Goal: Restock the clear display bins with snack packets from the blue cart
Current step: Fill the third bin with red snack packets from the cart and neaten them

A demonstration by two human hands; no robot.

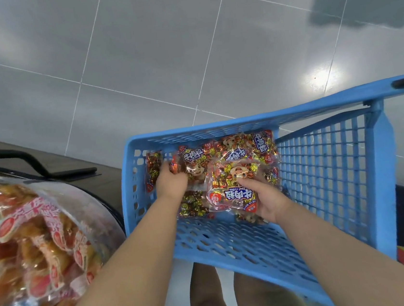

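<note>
In the blue cart (323, 164), the left hand (171, 182) curls its fingers (167, 168) round a snack packet (193, 162) just beyond them. The right hand (268, 199) pinches a nearer packet (235, 189), thumb on top.

Both hands reach into the blue cart (217, 124): the right hand (268, 202) grips a beef-cube packet (235, 189), the left hand (171, 184) curls its fingers round a neighbouring packet (192, 161); a filled clear bin (96, 202) stands at left
</note>
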